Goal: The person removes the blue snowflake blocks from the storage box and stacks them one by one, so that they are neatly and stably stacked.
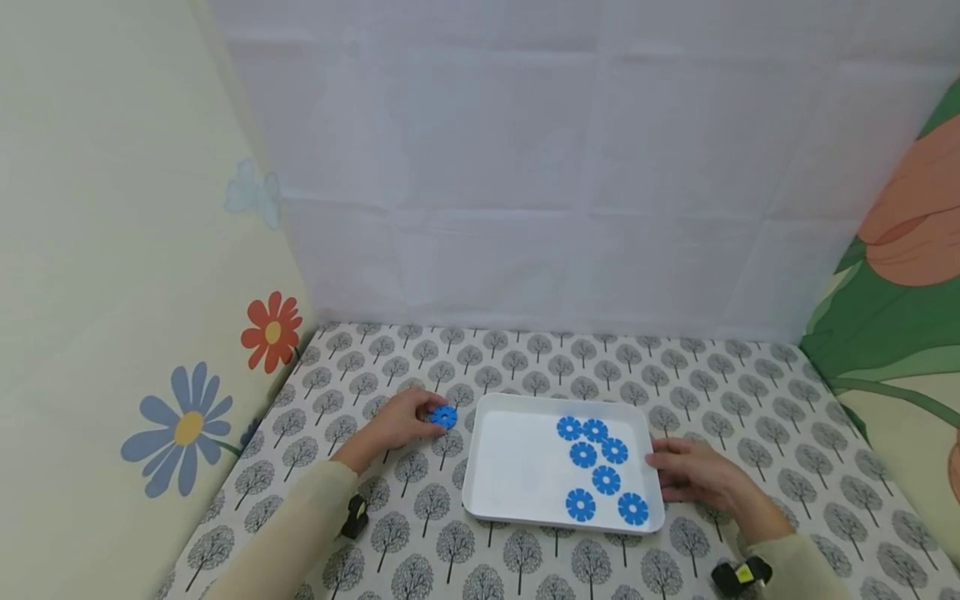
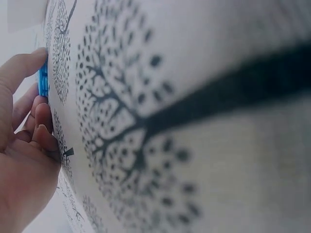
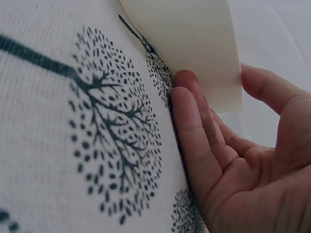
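Note:
My left hand pinches a blue notched plastic disc between thumb and fingers, just left of the tray. In the left wrist view this disc appears edge-on, close to the cloth. A white rectangular tray lies flat on the table. Its right end carries several more blue discs, some touching or overlapping. At the tray's right side my right hand holds the rim. The right wrist view shows the thumb on one edge of the tray wall and the fingers at the other, near the cloth.
A cloth with black tree prints covers the table. Behind it hangs a creased white sheet. Flower-patterned panels stand at the left and right.

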`<state>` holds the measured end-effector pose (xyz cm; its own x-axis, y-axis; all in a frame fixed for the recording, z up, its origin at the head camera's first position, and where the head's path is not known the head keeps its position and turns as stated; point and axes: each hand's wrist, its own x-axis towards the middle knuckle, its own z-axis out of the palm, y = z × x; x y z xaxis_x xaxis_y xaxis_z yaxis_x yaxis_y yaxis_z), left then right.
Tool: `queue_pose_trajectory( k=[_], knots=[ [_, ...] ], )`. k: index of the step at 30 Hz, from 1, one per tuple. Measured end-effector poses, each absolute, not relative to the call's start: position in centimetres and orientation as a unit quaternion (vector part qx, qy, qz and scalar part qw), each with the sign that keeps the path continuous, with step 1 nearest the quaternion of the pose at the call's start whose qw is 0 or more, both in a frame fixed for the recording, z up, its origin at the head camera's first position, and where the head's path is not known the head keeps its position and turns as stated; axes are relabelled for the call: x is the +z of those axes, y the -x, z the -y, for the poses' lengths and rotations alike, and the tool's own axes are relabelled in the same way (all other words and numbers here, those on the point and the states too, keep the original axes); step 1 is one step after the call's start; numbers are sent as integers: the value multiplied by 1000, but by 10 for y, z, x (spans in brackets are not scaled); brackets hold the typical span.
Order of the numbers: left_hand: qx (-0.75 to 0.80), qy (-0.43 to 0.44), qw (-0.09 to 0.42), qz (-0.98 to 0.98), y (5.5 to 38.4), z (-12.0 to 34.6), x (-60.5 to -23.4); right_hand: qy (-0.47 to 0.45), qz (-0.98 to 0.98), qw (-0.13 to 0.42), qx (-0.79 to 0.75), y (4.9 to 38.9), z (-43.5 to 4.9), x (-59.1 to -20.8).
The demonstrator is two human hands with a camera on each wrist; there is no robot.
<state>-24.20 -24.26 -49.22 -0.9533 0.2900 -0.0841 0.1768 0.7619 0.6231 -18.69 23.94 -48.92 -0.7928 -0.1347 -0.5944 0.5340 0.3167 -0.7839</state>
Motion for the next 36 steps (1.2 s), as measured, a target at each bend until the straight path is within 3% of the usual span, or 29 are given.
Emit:
queue_pose_trajectory(
  k=[13, 20, 36],
  knots=[
    [321, -146, 78, -932, 243, 235, -478, -128, -760, 290, -567, 188, -241, -490],
    [319, -204, 59, -923, 233, 200, -457, -132, -758, 288, -570, 187, -241, -492],
    [253, -372, 179, -875, 208, 108, -444, -137, -756, 293, -569, 189, -240, -493]
  ],
)
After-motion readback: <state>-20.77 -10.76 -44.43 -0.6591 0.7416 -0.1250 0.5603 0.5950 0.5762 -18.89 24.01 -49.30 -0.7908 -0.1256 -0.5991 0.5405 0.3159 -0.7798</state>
